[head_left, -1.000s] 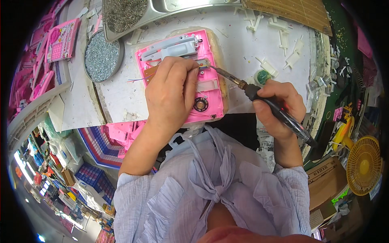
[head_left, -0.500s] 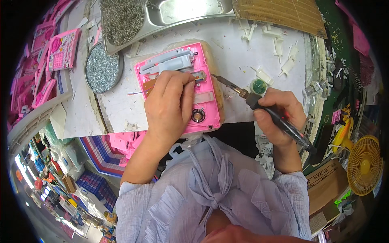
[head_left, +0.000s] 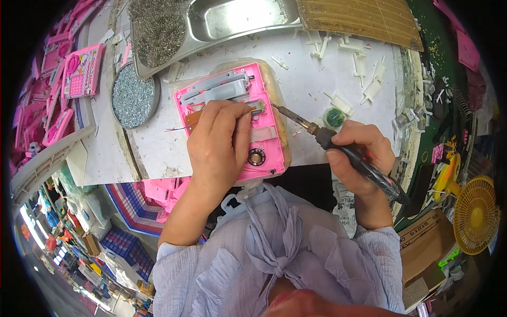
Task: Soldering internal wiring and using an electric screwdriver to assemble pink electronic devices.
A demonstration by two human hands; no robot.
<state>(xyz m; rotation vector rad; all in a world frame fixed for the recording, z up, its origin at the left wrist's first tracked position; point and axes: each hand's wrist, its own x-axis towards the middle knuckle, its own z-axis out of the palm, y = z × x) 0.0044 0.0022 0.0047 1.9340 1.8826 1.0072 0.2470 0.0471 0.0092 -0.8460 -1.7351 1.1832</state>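
Observation:
A pink plastic toy shell (head_left: 266, 132) lies open on the white work board, with a grey plastic part (head_left: 222, 87) at its top and a small round speaker (head_left: 256, 157) near its lower edge. My left hand (head_left: 219, 142) rests on the shell, its fingers pinching a small metal piece by the shell's middle. My right hand (head_left: 356, 158) grips a black soldering iron (head_left: 338, 145). The iron's tip points left, close to the pinched piece.
A round tin of small screws (head_left: 132, 98) and a steel tray (head_left: 232, 18) with more screws sit at the back left. White plastic bits (head_left: 364, 74) lie scattered at the right. Pink toy panels (head_left: 79, 71) pile up at far left. A yellow fan (head_left: 475, 214) stands at right.
My left hand's fingers have slid up the shell toward its middle. The soldering iron's tip has stayed near the same spot.

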